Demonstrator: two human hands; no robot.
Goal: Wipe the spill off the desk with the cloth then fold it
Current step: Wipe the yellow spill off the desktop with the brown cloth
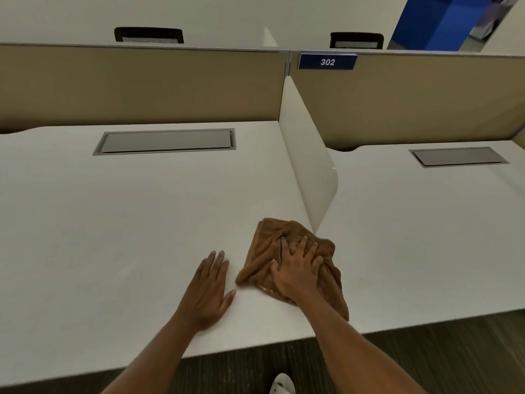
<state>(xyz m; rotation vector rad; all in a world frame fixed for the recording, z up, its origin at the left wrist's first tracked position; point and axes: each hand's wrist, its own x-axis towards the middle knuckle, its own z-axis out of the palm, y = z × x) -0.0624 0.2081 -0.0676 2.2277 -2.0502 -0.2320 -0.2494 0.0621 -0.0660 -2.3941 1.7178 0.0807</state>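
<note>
Brown cloth (270, 251) looks like soft, napped terry; desk (113, 223) matt, smooth white laminate; cable hatch (166, 141) probably brushed metal.

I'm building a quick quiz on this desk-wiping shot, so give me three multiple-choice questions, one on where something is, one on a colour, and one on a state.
1. Where does the cloth lie?
A. near the divider's front end
B. on the floor
C. over the cable hatch

2. What colour is the cloth?
A. blue
B. brown
C. white

3. How is the left hand?
A. gripping the cloth
B. lifted in the air
C. flat on the desk

Answers: 1 A, it sits right at the divider's near end. 2 B, it is plainly brown. 3 C, palm down beside the cloth, while the right hand presses on it.
</note>
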